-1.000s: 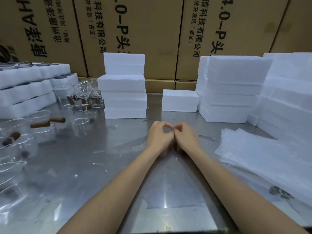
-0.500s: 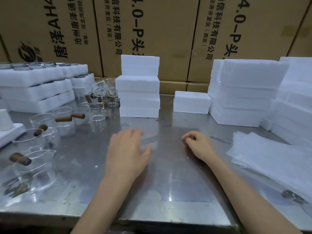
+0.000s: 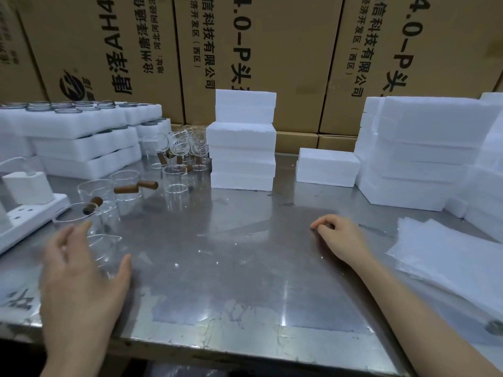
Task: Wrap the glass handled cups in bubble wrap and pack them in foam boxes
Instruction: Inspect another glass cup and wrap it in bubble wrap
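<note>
A scuffed stainless-steel tabletop [image 3: 245, 268], flecked with white foam crumbs, runs back to a wall of brown cardboard cartons [image 3: 272, 50] printed with black characters. Beyond the left grip [image 3: 81, 284], a white power strip [image 3: 30, 216] carrying a plugged-in white charger [image 3: 27, 186] lies at the tabletop's far-left edge, and behind it white foam trays [image 3: 84, 148] are stacked with glass rims showing in their pockets. Straight ahead between the two grips rises a stack of foam boxes [image 3: 242, 142], with a single foam box [image 3: 326, 167] beside it and taller foam stacks [image 3: 424, 159] further off past the right grip [image 3: 340, 238]. Just outside the right grip, a pile of bubble wrap sheets [image 3: 449, 262] lies flat, close to the wrist but not touching it.

The left grip hovers spread, fingers straight and apart, holding nothing. Directly in front of its fingers, very close, stands the nearest glass handled cup [image 3: 104, 254]; whether a fingertip touches the glass cannot be told. More cups with brown wooden handles [image 3: 125, 189] crowd just beyond it, and a cluster of smaller glass cups [image 3: 185, 151] sits further back. The right grip rests on the bare tabletop, fingers loosely curled and empty, well apart from the cups.
</note>
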Tool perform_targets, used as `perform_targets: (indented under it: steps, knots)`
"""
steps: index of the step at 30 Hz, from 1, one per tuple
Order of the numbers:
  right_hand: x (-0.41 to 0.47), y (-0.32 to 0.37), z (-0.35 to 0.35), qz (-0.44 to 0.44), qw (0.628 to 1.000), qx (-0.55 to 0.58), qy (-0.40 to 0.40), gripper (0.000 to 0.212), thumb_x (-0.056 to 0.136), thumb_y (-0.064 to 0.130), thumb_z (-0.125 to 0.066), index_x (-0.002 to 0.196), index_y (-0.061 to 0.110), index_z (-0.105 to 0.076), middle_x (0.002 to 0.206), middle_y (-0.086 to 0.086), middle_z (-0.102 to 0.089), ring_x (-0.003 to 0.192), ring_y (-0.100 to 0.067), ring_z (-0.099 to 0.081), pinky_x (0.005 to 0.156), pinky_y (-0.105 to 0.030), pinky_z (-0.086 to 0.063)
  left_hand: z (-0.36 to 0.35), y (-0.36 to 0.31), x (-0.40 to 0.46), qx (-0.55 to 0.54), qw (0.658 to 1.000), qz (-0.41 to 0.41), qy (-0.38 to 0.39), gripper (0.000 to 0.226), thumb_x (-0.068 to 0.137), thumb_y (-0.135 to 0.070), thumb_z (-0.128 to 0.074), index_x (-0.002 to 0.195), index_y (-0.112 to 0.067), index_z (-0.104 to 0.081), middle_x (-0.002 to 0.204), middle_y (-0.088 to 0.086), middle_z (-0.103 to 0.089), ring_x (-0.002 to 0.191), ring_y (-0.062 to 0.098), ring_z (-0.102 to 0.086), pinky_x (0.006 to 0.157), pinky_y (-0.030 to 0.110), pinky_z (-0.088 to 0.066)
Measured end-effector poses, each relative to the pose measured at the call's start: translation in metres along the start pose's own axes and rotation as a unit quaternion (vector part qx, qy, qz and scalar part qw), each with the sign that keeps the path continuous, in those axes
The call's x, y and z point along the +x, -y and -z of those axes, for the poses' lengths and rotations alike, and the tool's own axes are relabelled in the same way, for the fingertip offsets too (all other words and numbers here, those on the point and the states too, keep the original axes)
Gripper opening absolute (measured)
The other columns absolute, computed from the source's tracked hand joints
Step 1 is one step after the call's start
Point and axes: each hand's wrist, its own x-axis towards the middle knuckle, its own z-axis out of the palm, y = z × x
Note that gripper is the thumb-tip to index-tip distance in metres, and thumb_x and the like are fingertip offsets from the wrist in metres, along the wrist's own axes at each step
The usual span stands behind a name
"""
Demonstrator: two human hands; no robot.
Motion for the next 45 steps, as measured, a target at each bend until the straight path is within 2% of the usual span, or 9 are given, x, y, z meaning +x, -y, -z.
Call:
perform_targets:
  steps: [8,14,20,24,26,29,34,38,45]
  knots:
    - [0.0,0.001,0.001,-0.005,1.0,-0.004,0.003,0.027,0.086,0.016,-0.052,0.071,0.036,-0.062,0.07,0.016,-0.058,0.065,-0.007,-0.053,0.056,-0.025,-0.036,-0.014,-0.06,-0.003,-0.117,0.977,-0.156,0.088,0.074,0.071,-0.006,-0.08,0.136,-0.019,-0.045,0.134,0.004,-0.042,0.108,0.006,-0.041,0.098,0.026,-0.034]
    - [-0.002,0.006,0.004,0.0,0.995,0.098,-0.022,0.018,0.096,0.03,-0.047,0.094,0.024,-0.064,0.097,0.006,-0.064,0.093,-0.015,-0.058,0.077,-0.028,-0.038,-0.063,-0.145,-0.004,-0.248,0.867,-0.261,0.345,0.084,0.076,-0.002,-0.074,0.141,-0.03,-0.029,0.137,0.0,-0.032,0.108,-0.008,-0.046,0.088,-0.006,-0.025]
    - [-0.01,0.019,0.015,0.052,0.968,0.244,-0.031,0.019,0.1,0.041,-0.036,0.097,0.043,-0.055,0.099,0.031,-0.058,0.101,0.0,-0.055,0.089,-0.027,-0.041,-0.108,-0.203,-0.012,-0.318,0.779,-0.236,0.486,0.098,0.08,0.0,-0.071,0.151,-0.032,-0.012,0.144,0.002,-0.026,0.119,0.015,-0.048,0.079,0.024,-0.055]
    - [-0.004,0.019,0.025,-0.016,0.948,0.314,-0.038,0.027,0.097,0.045,-0.042,0.109,0.025,-0.054,0.096,0.008,-0.063,0.082,-0.009,-0.062,0.072,-0.028,-0.049,-0.123,-0.211,-0.015,-0.374,0.735,-0.189,0.533,0.108,0.079,0.0,-0.074,0.15,-0.04,-0.003,0.147,-0.002,-0.026,0.123,0.017,-0.048,0.081,0.029,-0.057]
    - [-0.004,0.019,0.026,-0.07,0.934,0.35,-0.021,0.033,0.094,0.049,-0.046,0.097,0.018,-0.058,0.071,0.007,-0.06,0.056,-0.007,-0.054,0.051,-0.021,-0.043,-0.13,-0.206,-0.019,-0.378,0.726,-0.185,0.544,0.11,0.078,0.001,-0.074,0.15,-0.04,-0.001,0.147,-0.003,-0.026,0.122,0.015,-0.049,0.08,0.028,-0.057]
    - [-0.004,0.017,0.026,-0.107,0.933,0.343,0.009,0.042,0.093,0.051,-0.048,0.081,0.013,-0.061,0.049,0.006,-0.041,0.042,-0.009,-0.035,0.041,-0.021,-0.029,-0.137,-0.197,-0.024,-0.354,0.72,-0.213,0.558,0.111,0.079,0.001,-0.074,0.15,-0.04,0.001,0.142,-0.008,-0.027,0.121,0.006,-0.047,0.079,0.019,-0.055]
    - [-0.005,0.017,0.029,-0.152,0.902,0.403,0.007,0.04,0.092,0.044,-0.055,0.066,0.018,-0.04,0.045,0.007,-0.033,0.036,-0.008,-0.025,0.039,-0.017,-0.019,-0.14,-0.197,-0.025,-0.341,0.727,-0.223,0.553,0.11,0.078,0.001,-0.073,0.149,-0.04,0.0,0.14,-0.007,-0.034,0.129,0.012,-0.041,0.091,0.019,-0.048]
    - [-0.006,0.017,0.027,-0.141,0.921,0.364,-0.008,0.038,0.094,0.043,-0.052,0.069,0.017,-0.039,0.052,0.002,-0.03,0.038,-0.009,-0.023,0.041,-0.02,-0.018,-0.138,-0.199,-0.027,-0.35,0.717,-0.229,0.558,0.111,0.077,0.006,-0.071,0.148,-0.043,-0.002,0.135,-0.006,-0.037,0.127,0.014,-0.044,0.093,0.027,-0.051]
    - [-0.006,0.018,0.032,-0.173,0.921,0.347,0.037,0.036,0.087,0.054,-0.055,0.078,0.019,-0.06,0.053,0.003,-0.04,0.037,-0.009,-0.027,0.039,-0.019,-0.023,-0.128,-0.204,-0.024,-0.424,0.672,-0.197,0.575,0.113,0.077,0.014,-0.069,0.147,-0.046,-0.003,0.137,-0.018,-0.031,0.124,0.003,-0.046,0.079,0.034,-0.057]
